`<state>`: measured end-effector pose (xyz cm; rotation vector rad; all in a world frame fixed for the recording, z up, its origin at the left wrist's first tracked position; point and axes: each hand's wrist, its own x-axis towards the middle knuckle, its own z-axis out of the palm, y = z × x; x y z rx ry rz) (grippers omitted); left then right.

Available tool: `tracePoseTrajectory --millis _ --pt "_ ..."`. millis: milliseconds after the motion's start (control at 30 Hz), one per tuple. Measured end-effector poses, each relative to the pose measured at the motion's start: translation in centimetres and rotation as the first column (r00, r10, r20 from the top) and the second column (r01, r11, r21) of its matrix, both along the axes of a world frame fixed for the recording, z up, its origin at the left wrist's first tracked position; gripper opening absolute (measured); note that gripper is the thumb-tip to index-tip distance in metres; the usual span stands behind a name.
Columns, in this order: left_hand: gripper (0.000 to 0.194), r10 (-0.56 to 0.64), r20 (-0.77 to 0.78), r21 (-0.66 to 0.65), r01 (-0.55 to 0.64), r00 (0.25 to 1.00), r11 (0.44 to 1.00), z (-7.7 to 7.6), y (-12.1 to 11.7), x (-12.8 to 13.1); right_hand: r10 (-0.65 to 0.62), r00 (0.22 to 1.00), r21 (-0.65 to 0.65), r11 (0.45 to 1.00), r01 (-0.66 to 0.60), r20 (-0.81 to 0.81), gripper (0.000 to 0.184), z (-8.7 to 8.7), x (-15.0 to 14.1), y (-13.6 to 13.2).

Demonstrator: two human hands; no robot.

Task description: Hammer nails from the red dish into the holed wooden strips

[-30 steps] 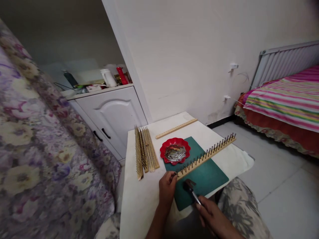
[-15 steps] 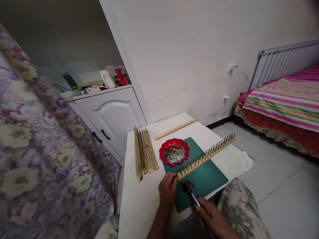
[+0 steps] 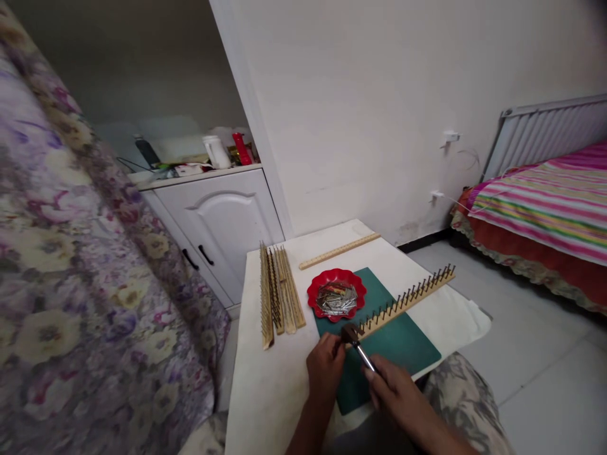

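My right hand (image 3: 391, 385) is wrapped round the handle of a claw hammer (image 3: 364, 355), a dark head on a shiny shaft. The hammer head is over the near end of a wooden strip (image 3: 396, 311) with a row of nails standing up along it. Closed fingers of my left hand (image 3: 326, 366) are at that same end, just left of the hammer head; what they pinch is too small and hidden to tell. Under the strip lies a green mat (image 3: 403, 347). Beyond the hands is a red scalloped bowl (image 3: 315, 282) of loose nails (image 3: 336, 300).
Several nail-studded wooden strips (image 3: 279, 297) lie at the left of the white-covered table (image 3: 279, 379). Another wooden strip (image 3: 339, 251) is near the wall. A white cabinet (image 3: 227, 234) and floral curtain (image 3: 156, 354) stand left; a bed (image 3: 531, 221) is at the right.
The hammer head has moved up from over the mat to the strip's near end, by my left fingers. My left hand stays at the strip's end. The whole view has shifted slightly.
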<state>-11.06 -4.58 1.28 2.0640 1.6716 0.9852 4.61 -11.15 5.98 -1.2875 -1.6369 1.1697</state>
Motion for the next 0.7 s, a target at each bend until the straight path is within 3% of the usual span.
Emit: tracePoseTrajectory --millis 233,433,700 --pt "0.017 -0.005 0.013 -0.022 0.005 1.0 1.0 -0.3 0.0 -0.1 0.004 0.998 0.031 1.0 -0.006 0.056 0.028 -0.5 -0.5 1.4" --pt "0.018 -0.043 0.099 -0.009 0.044 0.994 0.999 -0.3 -0.1 -0.3 -0.002 0.999 -0.024 1.0 0.003 0.039 0.031 -0.6 0.4 -0.3" --pt "0.013 -0.076 0.154 0.009 0.076 0.985 0.997 0.2 -0.3 -1.3 -0.072 0.997 -0.169 0.983 0.075 0.024 0.042 -2.8 1.0 -2.4"
